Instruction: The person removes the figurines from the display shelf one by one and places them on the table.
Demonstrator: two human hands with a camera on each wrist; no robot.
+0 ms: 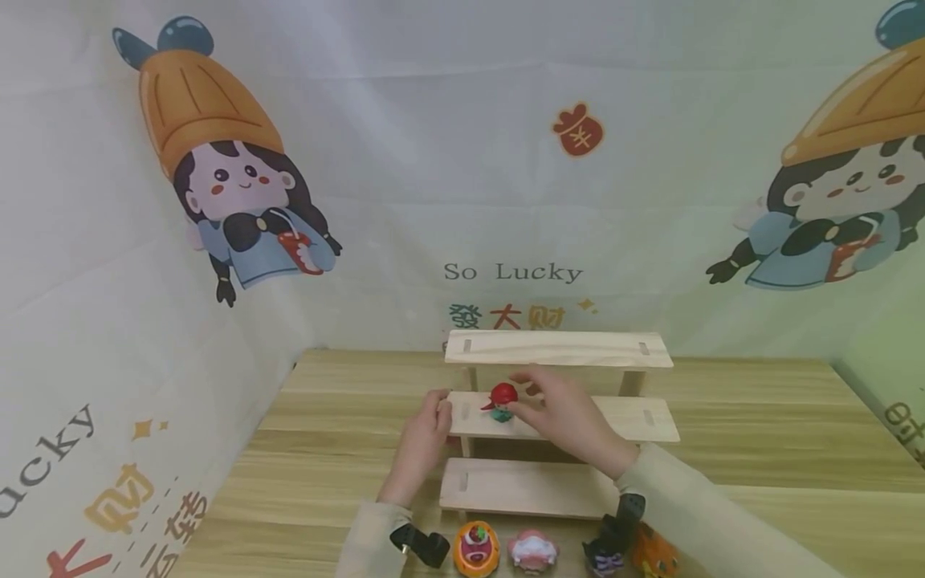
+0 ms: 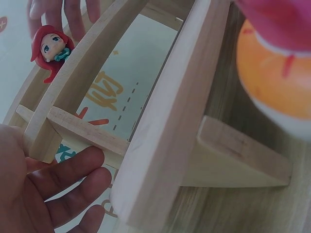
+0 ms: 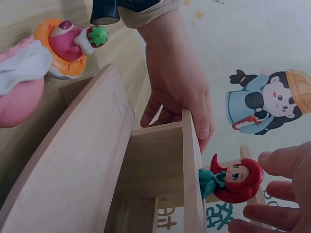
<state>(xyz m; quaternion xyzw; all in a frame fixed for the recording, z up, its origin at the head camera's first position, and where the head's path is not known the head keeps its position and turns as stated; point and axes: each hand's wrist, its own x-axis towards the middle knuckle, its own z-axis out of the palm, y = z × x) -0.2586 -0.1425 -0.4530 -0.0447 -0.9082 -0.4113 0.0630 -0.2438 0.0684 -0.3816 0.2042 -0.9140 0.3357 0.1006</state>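
Note:
A three-tier wooden display stand (image 1: 523, 487) stands on the table. On the left part of its middle shelf (image 1: 621, 416) is a red-haired mermaid-like figurine (image 1: 503, 393) in a teal outfit, upright. My left hand (image 1: 421, 440) grips the left end of that shelf, thumb on the board and fingers beneath it, as the left wrist view (image 2: 63, 189) also shows. Just right of the figurine is my right hand (image 1: 571, 417), its thumb and fingers spread apart. In the right wrist view, the thumb (image 3: 279, 160) is at the figurine's red hair; whether it touches is hard to tell.
In front of the stand sit an orange doughnut-shaped figurine (image 1: 476, 549), a pink and white figurine (image 1: 533, 551), a dark purple one (image 1: 603, 558) and an orange one (image 1: 658, 554), partly hidden by the right sleeve. The top shelf (image 1: 556, 350) rises behind, before a printed cloth backdrop (image 1: 405, 201).

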